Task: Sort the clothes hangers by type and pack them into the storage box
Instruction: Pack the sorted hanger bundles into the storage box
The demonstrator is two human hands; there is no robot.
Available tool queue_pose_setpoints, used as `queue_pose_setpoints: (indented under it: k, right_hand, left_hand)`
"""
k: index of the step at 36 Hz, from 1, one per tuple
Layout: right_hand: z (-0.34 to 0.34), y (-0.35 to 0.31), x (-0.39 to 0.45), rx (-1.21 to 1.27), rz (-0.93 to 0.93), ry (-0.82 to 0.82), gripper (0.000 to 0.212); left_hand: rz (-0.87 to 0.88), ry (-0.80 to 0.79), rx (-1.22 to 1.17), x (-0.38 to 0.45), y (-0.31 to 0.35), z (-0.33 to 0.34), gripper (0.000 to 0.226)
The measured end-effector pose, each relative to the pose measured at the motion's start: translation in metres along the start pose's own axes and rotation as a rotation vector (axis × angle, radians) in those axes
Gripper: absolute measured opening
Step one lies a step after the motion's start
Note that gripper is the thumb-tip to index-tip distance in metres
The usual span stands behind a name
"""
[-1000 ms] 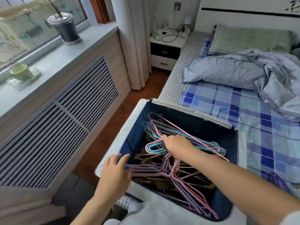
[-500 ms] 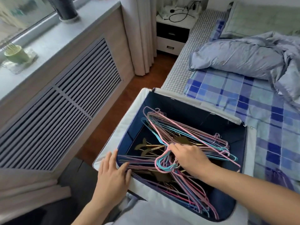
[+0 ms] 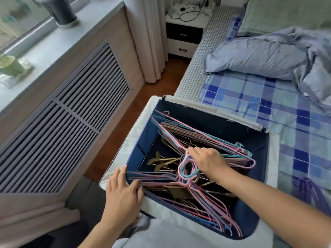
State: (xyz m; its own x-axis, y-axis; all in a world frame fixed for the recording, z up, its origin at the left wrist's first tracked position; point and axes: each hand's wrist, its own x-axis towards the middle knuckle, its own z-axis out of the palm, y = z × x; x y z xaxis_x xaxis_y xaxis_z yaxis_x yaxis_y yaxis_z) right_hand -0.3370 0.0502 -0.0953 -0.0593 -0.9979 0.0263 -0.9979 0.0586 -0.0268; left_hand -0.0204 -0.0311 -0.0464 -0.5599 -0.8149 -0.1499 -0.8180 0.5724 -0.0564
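A fabric storage box (image 3: 129, 145), white outside and navy inside, sits on the bed's edge. Inside it, gold hangers (image 3: 161, 161) lie at the bottom. Above them are two bundles of pink and blue wire hangers: one along the far side (image 3: 206, 138), one spread toward the near right corner (image 3: 211, 208). My right hand (image 3: 206, 160) grips the far bundle at its necks, just above the cluster of hooks. My left hand (image 3: 123, 192) rests flat on the box's near left corner, fingers straight, thumb against the ends of the near bundle.
Purple hangers (image 3: 308, 190) lie on the checked bedsheet (image 3: 286, 104) right of the box. A crumpled blue duvet (image 3: 259, 56) covers the far bed. A radiator cover (image 3: 62, 113) and windowsill stand left, with a narrow strip of wooden floor (image 3: 143, 104) between them and the bed.
My right hand has drawn the far hanger bundle back and down into the box, its hooks now at the box's middle. My left hand stays on the near left corner.
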Motion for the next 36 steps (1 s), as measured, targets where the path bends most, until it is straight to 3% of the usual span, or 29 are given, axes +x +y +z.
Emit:
queue_pose_setpoints:
  k: [4, 6, 11, 17, 25, 31, 36]
  right_hand:
    - [0.032, 0.011, 0.022, -0.061, 0.185, -0.331, 0.037]
    - [0.038, 0.016, 0.024, -0.065, 0.197, -0.415, 0.039]
    - [0.035, 0.018, 0.031, 0.082, 0.011, -0.380, 0.027]
    - [0.035, 0.009, 0.036, 0.133, -0.072, -0.158, 0.025]
    - [0.042, 0.023, 0.057, 0.224, 0.049, -0.576, 0.022]
    - [0.046, 0.028, 0.052, 0.213, 0.035, -0.620, 0.041]
    - [0.042, 0.026, 0.034, 0.028, -0.007, -0.440, 0.057]
  left_hand:
    - [0.039, 0.006, -0.021, -0.002, -0.005, 0.004, 0.050]
    - [0.052, -0.015, -0.026, -0.003, -0.008, 0.005, 0.053]
    - [0.038, -0.013, -0.056, -0.005, -0.009, 0.003, 0.067]
    - [0.035, -0.001, -0.062, -0.005, -0.007, 0.003, 0.071]
    - [0.040, -0.010, -0.039, -0.004, -0.007, 0.002, 0.070]
    - [0.049, -0.026, -0.020, -0.005, -0.009, 0.002, 0.068]
    - [0.054, -0.021, -0.011, -0.003, -0.008, 0.001, 0.066]
